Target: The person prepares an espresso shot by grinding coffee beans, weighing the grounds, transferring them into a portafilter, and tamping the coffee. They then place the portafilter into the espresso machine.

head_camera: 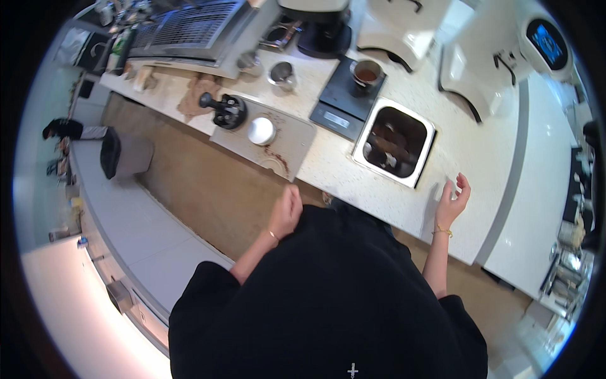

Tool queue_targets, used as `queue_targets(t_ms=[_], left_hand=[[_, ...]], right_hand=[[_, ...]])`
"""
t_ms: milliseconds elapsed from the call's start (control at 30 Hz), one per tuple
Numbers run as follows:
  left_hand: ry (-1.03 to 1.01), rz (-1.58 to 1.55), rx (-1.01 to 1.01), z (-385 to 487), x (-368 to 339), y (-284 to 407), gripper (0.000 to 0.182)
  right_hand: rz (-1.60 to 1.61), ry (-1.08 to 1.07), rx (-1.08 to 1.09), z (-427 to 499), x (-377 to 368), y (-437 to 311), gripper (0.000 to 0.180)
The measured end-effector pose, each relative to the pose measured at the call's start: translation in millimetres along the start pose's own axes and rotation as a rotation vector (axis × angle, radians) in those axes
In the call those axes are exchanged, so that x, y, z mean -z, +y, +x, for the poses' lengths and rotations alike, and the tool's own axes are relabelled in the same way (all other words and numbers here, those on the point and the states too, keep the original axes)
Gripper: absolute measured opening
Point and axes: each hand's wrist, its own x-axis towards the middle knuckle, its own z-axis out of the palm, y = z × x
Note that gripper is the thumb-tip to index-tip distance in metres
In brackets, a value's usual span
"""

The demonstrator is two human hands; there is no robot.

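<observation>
My left hand (286,209) hangs just off the counter's front edge, fingers curled in, with nothing seen in it. My right hand (453,203) hovers over the counter with its fingers apart and holds nothing. Nearest to it is a steel-rimmed bin (423,163) set in the counter, with dark brown matter inside. Behind that lies a black digital scale (337,108) bearing a cup (365,81) of brown liquid. Nearer my left hand, a grey mat (296,142) carries a white round object (261,131), brown grounds and a black holder (230,113) with a tamper-like handle.
Two metal cups (282,75) (249,63) stand behind the mat, beside an espresso machine (189,28). A crumpled brown cloth (199,94) lies left of the mat. White machines (483,80) line the back right. Across the floor is a grey bin (132,154); a person (71,129) is far left.
</observation>
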Motion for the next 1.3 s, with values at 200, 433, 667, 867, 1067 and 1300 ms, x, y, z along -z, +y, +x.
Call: queue_targets(t_ms=[200,433,667,867,1067,1300], left_hand=[[0.148,0.341,0.689,-153.6,1.7,-129.9,0.025],[0.626,0.327,1.047,-308.1,17.3,-111.0,0.019],[0.61,0.219,1.14,-389.4,-121.8,-64.8,0.02],[0.568,0.1,1.376,-398.0,-182.4,-37.2,0.018],[0.64,0.081,1.309,-408.5,-158.2,-62.8,0.019],[0.53,0.076,1.165,-383.9,-40.0,-90.9,0.021]], right_hand=[[0.151,-0.214,0.465,36.2,-67.4,-78.6,0.037],[0.093,-0.42,0.785,82.1,-121.3,-152.1,0.054],[-0.07,-0.552,0.866,112.1,-185.6,-195.1,0.079],[-0.131,-0.635,0.851,114.7,-214.2,-196.9,0.085],[-0.348,-0.62,0.733,112.1,-216.7,-204.4,0.09],[-0.378,-0.621,0.647,131.4,-220.7,-172.7,0.074]])
